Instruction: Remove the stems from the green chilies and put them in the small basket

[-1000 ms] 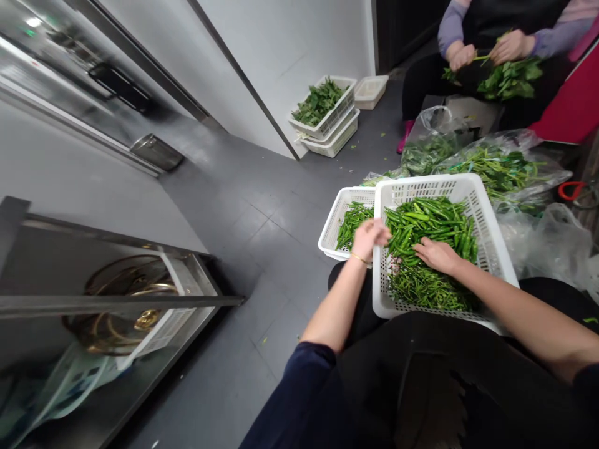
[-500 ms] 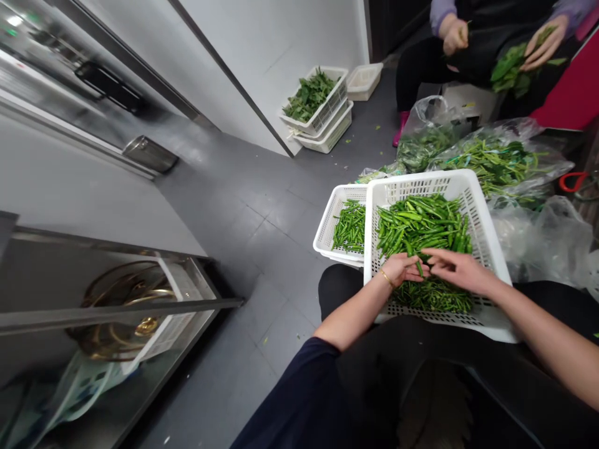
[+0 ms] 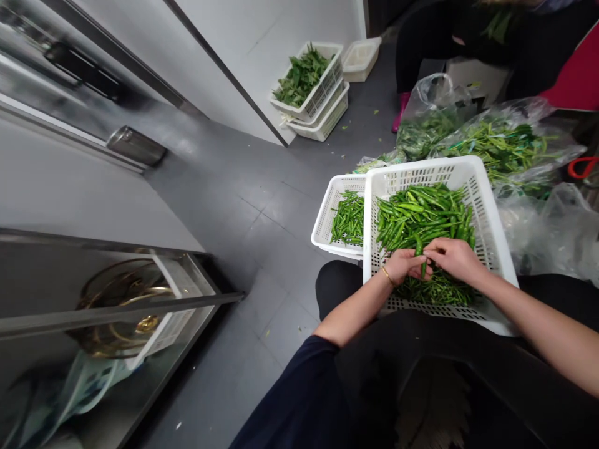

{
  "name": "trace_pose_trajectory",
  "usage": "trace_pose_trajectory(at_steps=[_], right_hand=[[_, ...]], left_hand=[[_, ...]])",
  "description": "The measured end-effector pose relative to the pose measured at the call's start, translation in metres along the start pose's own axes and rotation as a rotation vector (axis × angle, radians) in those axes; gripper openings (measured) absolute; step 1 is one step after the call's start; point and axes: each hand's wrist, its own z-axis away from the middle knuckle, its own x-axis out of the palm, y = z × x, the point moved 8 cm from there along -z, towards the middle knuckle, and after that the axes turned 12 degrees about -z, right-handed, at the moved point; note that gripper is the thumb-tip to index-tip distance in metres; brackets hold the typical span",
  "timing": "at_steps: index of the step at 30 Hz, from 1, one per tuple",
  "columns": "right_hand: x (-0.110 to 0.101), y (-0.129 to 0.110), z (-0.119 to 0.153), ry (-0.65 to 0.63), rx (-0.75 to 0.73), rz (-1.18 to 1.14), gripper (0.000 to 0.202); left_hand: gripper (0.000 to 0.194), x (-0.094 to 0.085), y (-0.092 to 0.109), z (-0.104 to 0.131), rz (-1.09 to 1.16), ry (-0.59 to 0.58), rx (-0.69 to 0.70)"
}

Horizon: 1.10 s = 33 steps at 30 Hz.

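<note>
Holding slim, glossy green pepper (image 3: 418, 246) over large white slotted plastic basket (image 3: 369, 215).

Steadying pepper in curled left hand (image 3: 402, 265); pinching at its side with fingertips of right hand (image 3: 453, 254). Best to brace lightly and grip close to the working point — no hard squeeze, for fear of splitting it. Work low, between heaped green peppers (image 3: 416, 209) on far side and thin green pieces (image 3: 437, 290) on near side. Can't make out any stem between fingertips — nor anything under the palms. At left, smaller white plastic basket (image 3: 321, 226), partly covered; at far right, seated person (image 3: 423, 59), cut off by top edge.
</note>
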Motion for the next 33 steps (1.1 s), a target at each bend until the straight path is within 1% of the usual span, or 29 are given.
trace_pose_trajectory(at_steps=[2,3,4,5,7,9,10,11,12,14,15,16,18,20,22,23,24,25,27,29,31,33], right_hand=[[-0.007,-0.008,0.003,0.068,-0.108,0.290,0.032],[-0.009,-0.007,0.004,0.078,-0.123,0.383,0.034],[-0.011,-0.003,0.004,0.072,-0.116,0.428,0.036],[-0.013,0.002,0.003,0.052,-0.097,0.421,0.037],[-0.012,0.014,0.003,-0.018,-0.046,0.289,0.040],[-0.007,0.022,0.005,-0.080,0.015,0.093,0.040],[-0.004,0.023,0.006,-0.085,0.042,-0.002,0.038],[-0.004,0.023,0.008,-0.055,0.061,-0.093,0.037],[-0.006,0.022,0.009,0.004,0.076,-0.183,0.037],[-0.015,0.022,0.012,0.148,0.098,-0.331,0.039],[-0.018,0.022,0.013,0.186,0.100,-0.344,0.040],[-0.020,0.020,0.013,0.194,0.092,-0.295,0.040],[-0.015,0.013,0.012,0.130,0.028,-0.057,0.037],[-0.002,0.003,0.013,0.054,-0.079,0.172,0.035],[0.010,-0.002,0.015,0.030,-0.147,0.224,0.034],[0.015,-0.002,0.017,0.019,-0.139,0.195,0.034],[0.020,0.001,0.019,-0.006,-0.094,0.135,0.034],[0.025,0.007,0.021,-0.045,-0.017,0.045,0.036],[0.037,0.021,0.029,-0.137,0.175,-0.194,0.040],[0.045,0.027,0.037,-0.178,0.311,-0.443,0.042],[0.049,0.026,0.042,-0.178,0.376,-0.636,0.042],[0.054,0.024,0.045,-0.194,0.433,-0.778,0.041]], left_hand=[[0.042,0.000,-0.004,-0.001,0.050,0.014,-0.059],[0.039,-0.002,-0.006,-0.001,0.051,0.034,-0.083],[0.034,-0.003,-0.008,-0.001,0.022,0.064,-0.097],[0.030,-0.005,-0.009,-0.001,-0.040,0.095,-0.097],[0.024,-0.006,-0.008,-0.003,-0.229,0.123,-0.051],[0.022,0.000,-0.007,-0.005,-0.399,0.088,0.029],[0.022,0.004,-0.007,-0.005,-0.447,0.065,0.061],[0.022,0.005,-0.008,-0.005,-0.467,0.053,0.073],[0.022,0.004,-0.009,-0.005,-0.462,0.060,0.061],[0.025,-0.002,-0.011,-0.003,-0.385,0.101,-0.023],[0.026,-0.004,-0.012,-0.002,-0.314,0.117,-0.065],[0.027,-0.005,-0.011,-0.001,-0.227,0.123,-0.089],[0.030,-0.003,-0.005,-0.002,-0.052,0.105,-0.064],[0.035,-0.001,0.002,-0.003,0.048,0.110,0.016],[0.040,-0.003,0.006,-0.003,0.090,0.175,0.087],[0.042,-0.005,0.007,-0.003,0.109,0.215,0.114],[0.043,-0.007,0.008,-0.001,0.131,0.247,0.133],[0.043,-0.008,0.008,0.000,0.155,0.264,0.144],[0.042,-0.009,0.009,0.002,0.201,0.262,0.135],[0.041,-0.009,0.008,0.002,0.243,0.241,0.103],[0.040,-0.009,0.008,0.002,0.272,0.239,0.091],[0.040,-0.010,0.009,0.002,0.269,0.251,0.103]])
